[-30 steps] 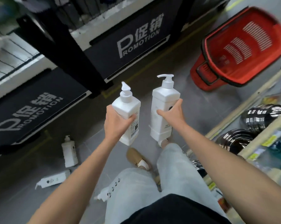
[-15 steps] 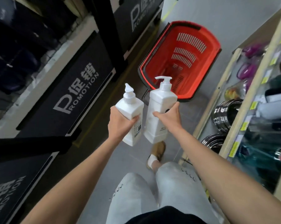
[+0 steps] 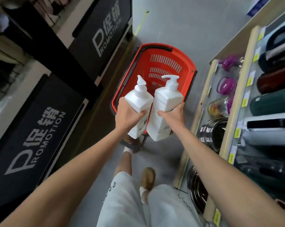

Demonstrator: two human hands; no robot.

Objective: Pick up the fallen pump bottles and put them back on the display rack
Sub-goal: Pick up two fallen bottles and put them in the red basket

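Grey, smooth floor point(image 3: 168, 27) runs down a narrow shop aisle, and a red plastic basket point(image 3: 156, 63) with a black handle stands on it in the middle of the view. To the left of the basket rise dark display stands point(image 3: 40, 128) with black panels printed "PROMOTION" in pale letters. To the right of the basket stand pale wooden shelves point(image 3: 236, 99) with yellow price tags along their edges; they hold dark cases, purple-lidded containers and shiny steel bowls. A faint yellow line point(image 3: 141, 22) marks the floor beyond the basket.

In front of the basket, the left hand point(image 3: 127, 117) is wrapped around the body of a white pump bottle point(image 3: 139, 102), and the right hand point(image 3: 173, 115) is closed on a second, taller bottle point(image 3: 166, 102). Both bottles are held upright in the air just beside each other, overlapping the basket's near rim in the view. Below the basket, the person's light trousers and a tan shoe point(image 3: 147, 178) show against the floor.
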